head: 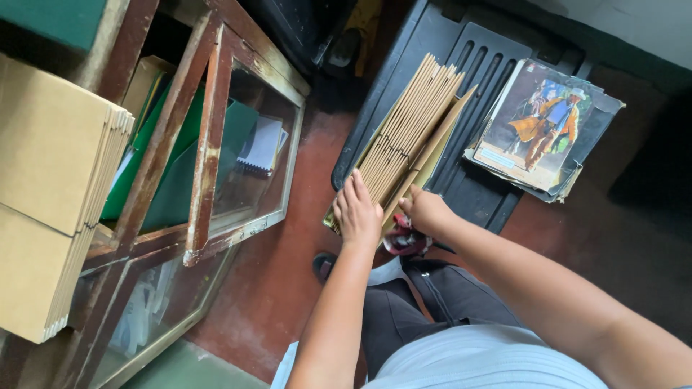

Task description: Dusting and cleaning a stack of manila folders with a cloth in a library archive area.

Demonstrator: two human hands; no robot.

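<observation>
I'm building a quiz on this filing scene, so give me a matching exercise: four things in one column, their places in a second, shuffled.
Things:
1. left hand
2. right hand
3. illustrated magazine
4. spiral notebook

Places:
A. behind the glass of the wooden cabinet
B. flat on the brown folders
C. on the black plastic crate, far right
D. at the near edge of the folder stack, fingers tucked in

Pairs: 1-B, 2-D, 3-C, 4-A
</observation>
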